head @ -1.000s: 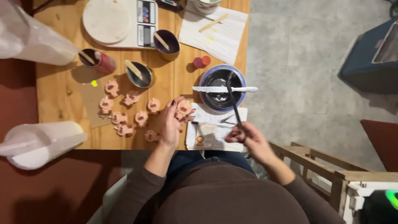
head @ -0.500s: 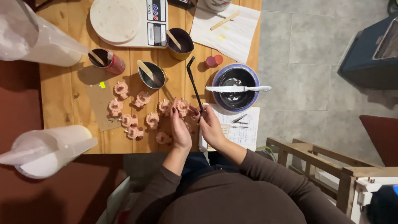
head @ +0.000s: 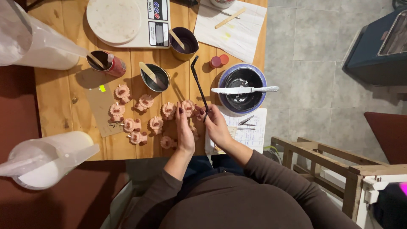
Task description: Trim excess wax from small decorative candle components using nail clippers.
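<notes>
at the far edge of your table sits a kitchen scale (head: pixel 127 21), its round white platter beside a white panel with a small grey screen (head: pixel 159 29) and coloured buttons. a tiny yellow sticker (head: pixel 102 88) marks the brown cardboard sheet (head: pixel 99 108). a printed paper sheet (head: pixel 250 133) lies by your right wrist.

We wore a dark brown long-sleeved top, its sleeves pushed up on both forearms, and dark blue trousers showed beneath its hem. Our left hand (head: pixel 185 129) and right hand (head: pixel 217 127) were bare, with dark-painted nails.
</notes>
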